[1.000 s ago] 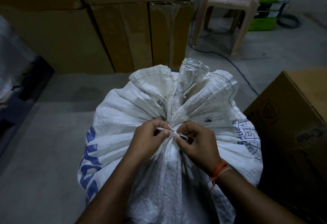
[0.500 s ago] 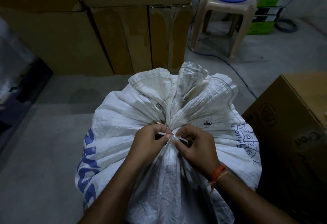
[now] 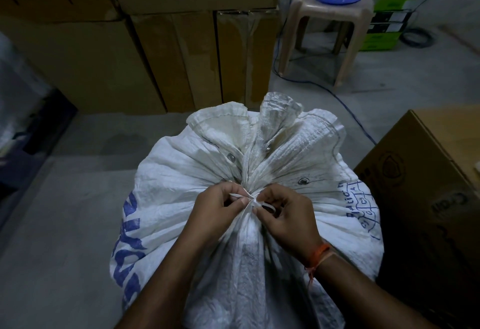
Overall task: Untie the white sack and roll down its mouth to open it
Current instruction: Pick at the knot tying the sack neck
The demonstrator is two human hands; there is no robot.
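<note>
Quick head count from the stockroom floor

We count one white sack [image 3: 181, 180], one white tie [image 3: 255, 201] at its neck and three metal eyelets [image 3: 230, 157] on its cloth. Two hands — left hand [image 3: 215, 209] and right hand [image 3: 288, 214] — both pinching that tie. Then five cardboard boxes [image 3: 91, 69] — four stacked behind, one on the right — plus one plastic stool [image 3: 330, 17] and one green crate [image 3: 387, 27].
</note>
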